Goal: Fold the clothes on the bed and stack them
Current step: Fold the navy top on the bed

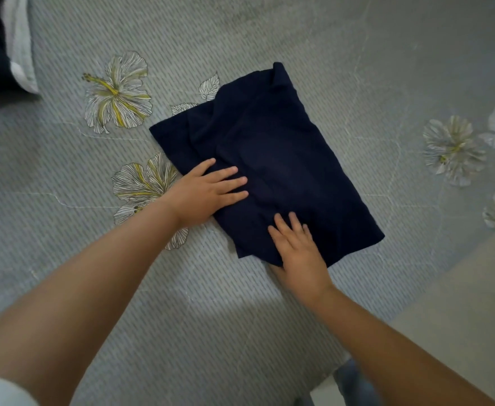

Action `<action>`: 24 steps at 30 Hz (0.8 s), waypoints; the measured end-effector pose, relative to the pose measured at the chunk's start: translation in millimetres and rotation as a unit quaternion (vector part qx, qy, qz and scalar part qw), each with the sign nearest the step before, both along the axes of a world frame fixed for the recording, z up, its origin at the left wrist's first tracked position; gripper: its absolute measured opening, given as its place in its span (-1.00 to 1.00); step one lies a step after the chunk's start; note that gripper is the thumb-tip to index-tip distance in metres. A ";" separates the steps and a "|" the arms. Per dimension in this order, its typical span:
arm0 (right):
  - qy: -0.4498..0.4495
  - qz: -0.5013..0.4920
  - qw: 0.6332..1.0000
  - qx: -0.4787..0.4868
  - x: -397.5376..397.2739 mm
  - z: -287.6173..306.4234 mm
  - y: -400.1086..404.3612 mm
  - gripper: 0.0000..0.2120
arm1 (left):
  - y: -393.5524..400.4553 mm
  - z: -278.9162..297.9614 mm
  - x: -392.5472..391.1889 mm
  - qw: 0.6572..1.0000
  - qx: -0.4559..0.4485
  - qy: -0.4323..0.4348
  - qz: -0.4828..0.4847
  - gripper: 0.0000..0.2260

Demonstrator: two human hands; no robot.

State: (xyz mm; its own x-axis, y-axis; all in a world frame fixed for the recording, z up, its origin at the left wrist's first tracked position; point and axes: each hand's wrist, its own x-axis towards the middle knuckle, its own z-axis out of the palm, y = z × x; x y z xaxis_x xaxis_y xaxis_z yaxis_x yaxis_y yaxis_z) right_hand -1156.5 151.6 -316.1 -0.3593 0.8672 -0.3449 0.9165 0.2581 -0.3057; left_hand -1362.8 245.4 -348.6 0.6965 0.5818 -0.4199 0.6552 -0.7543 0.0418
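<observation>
**Navy garment pressed flat, both palms down**

The navy garment [269, 159] is lying folded into a rectangle in the middle of the bed [211, 303], near its front edge. The left hand [205, 194] is pressing on its left side with fingers spread and straight; the right hand [299, 253] is flattening the near corner, fingers straight too. It looks soft, light and limp, so lifting it probably calls for support under both short ends. Its long axis is running from the near-right toward the far-left of the bed.
</observation>
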 end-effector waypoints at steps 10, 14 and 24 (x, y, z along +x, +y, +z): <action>0.223 -0.111 0.952 -0.178 77.6 76.7 47.0 -0.56 | 11.5 95.1 40.9 0.978 -0.100 -0.162 0.080 -0.69; 0.148 -0.128 0.981 -0.018 99.8 111.4 38.9 -0.37 | 7.5 135.8 68.8 0.930 -0.099 -0.323 0.143 -0.61; 0.211 -0.282 0.928 0.121 108.0 124.1 51.1 -0.05 | 26.7 206.7 136.8 0.922 -0.118 -0.284 0.236 -0.38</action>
